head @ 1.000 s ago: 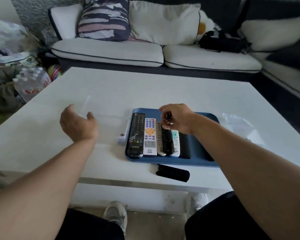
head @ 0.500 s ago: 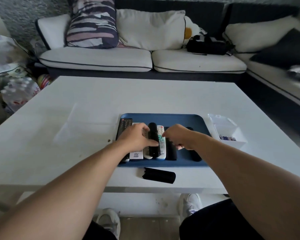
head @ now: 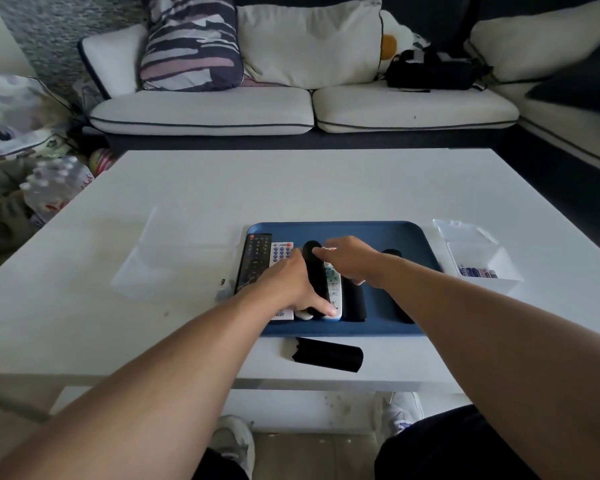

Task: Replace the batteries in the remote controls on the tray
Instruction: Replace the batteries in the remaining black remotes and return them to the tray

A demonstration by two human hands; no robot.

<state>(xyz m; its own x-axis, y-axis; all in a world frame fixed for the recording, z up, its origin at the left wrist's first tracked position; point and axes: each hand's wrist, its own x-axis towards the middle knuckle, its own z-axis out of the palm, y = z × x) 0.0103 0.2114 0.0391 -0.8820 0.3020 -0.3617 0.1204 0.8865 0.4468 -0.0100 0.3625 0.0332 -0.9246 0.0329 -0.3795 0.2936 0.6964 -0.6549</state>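
White table (head: 291,188) fills the view, a sofa (head: 291,109) behind it. Taking the tray (head: 378,233) as landmark: it sits near the table's front edge, a clear box (head: 478,261) with batteries (head: 477,271) just right of it, and a black cover (head: 328,354) lying loose on the table just in front of it.

Remotes lie side by side in the tray's left half. Both hands meet over one black remote (head: 315,278) resting on top of that row. The left hand (head: 284,282) grips its near part, thumb pressed along its right side. The right hand (head: 350,258) has curled fingers at its far end; whether they pinch a battery cannot be told.

Judging by the loose cover, this remote is open and its batteries are being handled. Next calls for seating the cells, then fetching the cover and sliding it shut.
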